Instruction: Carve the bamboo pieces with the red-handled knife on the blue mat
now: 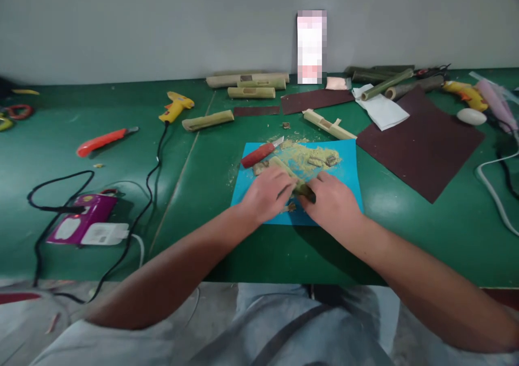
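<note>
A short piece of bamboo (303, 187) lies slantwise between my hands, over a blue sheet (348, 182). My left hand (268, 194) is closed over its upper left part; a thin dark edge shows among the fingers, and I cannot make out what it is. The fingers of my right hand (334, 203) are wrapped round the lower right end, where the tube's dark opening shows. Just above my left hand rests a red-handled craft knife (259, 154), its blade pointing up and right. Yellowish dust (302, 155) and small bamboo chips (324, 161) are spread on the sheet.
Cut bamboo tubes (251, 92) lie along the back. Brown sandpaper (421, 144) and a white cloth (383, 109) are at right. Leftward are a yellow glue gun (176, 106), an orange cutter (107, 141) and a purple power strip (83, 220) with trailing cords. A phone (311, 47) leans against the wall.
</note>
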